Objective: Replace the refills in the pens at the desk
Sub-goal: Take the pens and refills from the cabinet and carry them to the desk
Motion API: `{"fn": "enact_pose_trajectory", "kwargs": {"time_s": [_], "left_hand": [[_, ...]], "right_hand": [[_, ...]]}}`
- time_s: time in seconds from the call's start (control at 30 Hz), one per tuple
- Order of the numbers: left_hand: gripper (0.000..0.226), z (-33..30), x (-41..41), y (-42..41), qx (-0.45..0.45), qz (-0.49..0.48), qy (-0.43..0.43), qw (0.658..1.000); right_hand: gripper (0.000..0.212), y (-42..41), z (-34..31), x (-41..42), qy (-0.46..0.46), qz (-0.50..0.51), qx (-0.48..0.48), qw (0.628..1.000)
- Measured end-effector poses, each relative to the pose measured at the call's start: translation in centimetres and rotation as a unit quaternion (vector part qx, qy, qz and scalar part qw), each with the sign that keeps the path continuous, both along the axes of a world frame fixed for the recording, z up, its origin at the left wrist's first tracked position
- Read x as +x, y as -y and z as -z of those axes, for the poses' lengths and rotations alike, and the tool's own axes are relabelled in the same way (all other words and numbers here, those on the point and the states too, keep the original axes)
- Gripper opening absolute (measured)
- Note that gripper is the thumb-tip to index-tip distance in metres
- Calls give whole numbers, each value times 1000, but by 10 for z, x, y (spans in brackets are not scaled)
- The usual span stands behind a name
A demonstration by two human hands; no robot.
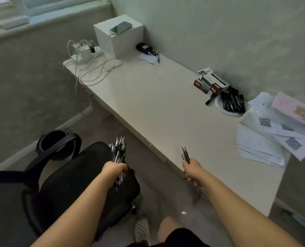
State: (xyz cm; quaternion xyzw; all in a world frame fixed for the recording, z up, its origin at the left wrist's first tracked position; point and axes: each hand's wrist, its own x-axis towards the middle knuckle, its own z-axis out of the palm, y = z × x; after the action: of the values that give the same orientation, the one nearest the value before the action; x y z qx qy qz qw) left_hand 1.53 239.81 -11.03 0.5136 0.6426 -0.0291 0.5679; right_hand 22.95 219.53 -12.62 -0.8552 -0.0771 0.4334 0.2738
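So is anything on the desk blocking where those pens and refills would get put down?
Nothing visible: the desk surface ahead of the pens and refills is bare; the papers lie farther right.

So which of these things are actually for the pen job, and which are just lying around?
For the job: bundle of pens in left hand; refills in right hand; pen boxes; bowl of pens.

Lying about: phone, white box, chargers, papers, chair.

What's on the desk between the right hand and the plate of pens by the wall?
Nothing: in the head view the desk surface is bare from the right hand, gripping thin refills, up to the plate of pens.
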Motion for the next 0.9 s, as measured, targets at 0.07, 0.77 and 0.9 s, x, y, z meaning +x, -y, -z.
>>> {"fn": "enact_pose_trajectory", "kwargs": {"time_s": [0.07, 0.77, 0.9], "left_hand": [[22, 0, 30, -17, -1, 28, -1, 1000], [16, 5, 279, -116, 24, 161, -6, 987], [15, 9, 308, -133, 49, 196, -17, 979]], "right_hand": [[20, -7, 3, 17, -22, 44, 17, 999], [29, -123, 30, 195, 8, 132, -2, 991], [33, -143, 42, 206, 35, 137, -32, 989]]}}
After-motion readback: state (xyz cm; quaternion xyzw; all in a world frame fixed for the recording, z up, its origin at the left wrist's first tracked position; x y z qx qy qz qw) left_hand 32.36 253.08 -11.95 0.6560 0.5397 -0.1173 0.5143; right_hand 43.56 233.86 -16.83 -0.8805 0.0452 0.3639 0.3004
